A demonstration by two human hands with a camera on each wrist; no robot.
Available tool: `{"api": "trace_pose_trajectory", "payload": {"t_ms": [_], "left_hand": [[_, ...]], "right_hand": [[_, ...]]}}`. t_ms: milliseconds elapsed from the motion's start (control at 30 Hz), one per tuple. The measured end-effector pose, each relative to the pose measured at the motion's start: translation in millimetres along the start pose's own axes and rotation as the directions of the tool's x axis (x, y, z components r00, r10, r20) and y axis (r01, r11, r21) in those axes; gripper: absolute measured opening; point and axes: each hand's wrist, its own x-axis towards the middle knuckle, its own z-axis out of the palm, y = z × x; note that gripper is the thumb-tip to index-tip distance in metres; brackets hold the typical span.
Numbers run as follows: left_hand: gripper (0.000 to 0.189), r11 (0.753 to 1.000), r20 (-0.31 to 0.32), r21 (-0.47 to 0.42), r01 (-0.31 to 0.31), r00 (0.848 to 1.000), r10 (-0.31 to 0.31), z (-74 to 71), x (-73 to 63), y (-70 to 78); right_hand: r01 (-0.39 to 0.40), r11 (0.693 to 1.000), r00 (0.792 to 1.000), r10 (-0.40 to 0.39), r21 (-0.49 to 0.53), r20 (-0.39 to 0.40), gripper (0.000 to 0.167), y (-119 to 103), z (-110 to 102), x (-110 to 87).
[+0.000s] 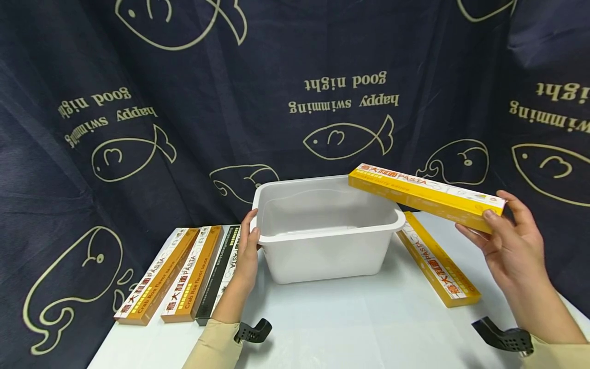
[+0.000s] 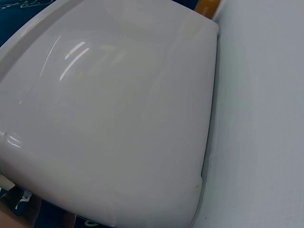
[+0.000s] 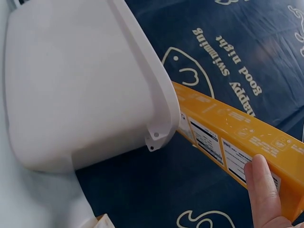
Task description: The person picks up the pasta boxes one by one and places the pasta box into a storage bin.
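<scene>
A yellow pasta box [image 1: 426,193] is held up at its near right end by my right hand [image 1: 516,241]. Its far left end overlaps the back right rim of a white plastic bin [image 1: 322,256] in the head view. In the right wrist view, fingers [image 3: 266,190] lie along the printed underside of the pasta box [image 3: 237,128], beside the bin [image 3: 80,85]. My left hand [image 1: 247,256] grips the bin's left rim. The left wrist view is mostly filled by the bin's side [image 2: 118,109]. Inside the bin, the visible floor is bare.
Another yellow pasta box [image 1: 438,261] lies on the white table [image 1: 332,328], right of the bin. To the left lie two orange-brown pasta boxes [image 1: 159,277] [image 1: 193,277] and a black one [image 1: 218,271]. A dark curtain with fish drawings [image 1: 341,61] hangs behind.
</scene>
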Motion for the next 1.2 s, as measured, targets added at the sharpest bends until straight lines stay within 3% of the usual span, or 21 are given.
{"api": "trace_pose_trajectory", "payload": {"t_ms": [800,1200], "left_hand": [[0.055,1.000,-0.004,-0.014,0.002,1.000,-0.002,0.2,-0.5,-1.5],[0.055,1.000,-0.002,-0.012,-0.007,1.000,0.007,1.1,-0.3,-0.3]], "right_hand": [[-0.116,0.978,0.992,0.122,-0.174,0.026,0.052,11,21,12.4],[-0.107,0.963,0.992,0.121,-0.248,0.045,0.054,16,28,18.3]]}}
